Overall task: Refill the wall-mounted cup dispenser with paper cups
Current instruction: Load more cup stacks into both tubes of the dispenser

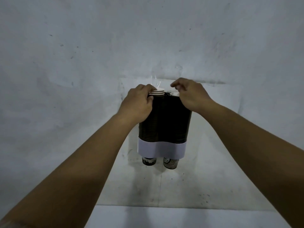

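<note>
The cup dispenser (164,125) hangs on the wall, a dark two-tube body with a white band across its bottom. Printed cup bottoms (148,161) poke out below both tubes. A stack of white cup rims (157,92) stands out of the left tube's top, and my left hand (139,102) grips it, thumb over the rims. Over the right tube, my right hand (189,96) hovers with its fingers curled, partly covering another cup rim (174,94). What its fingertips hold is hidden. A clear lid (156,79) stands raised above the tubes.
A scuffed grey-white wall (82,63) fills the view. A pale ledge or counter (181,216) runs along the bottom, beneath the dispenser.
</note>
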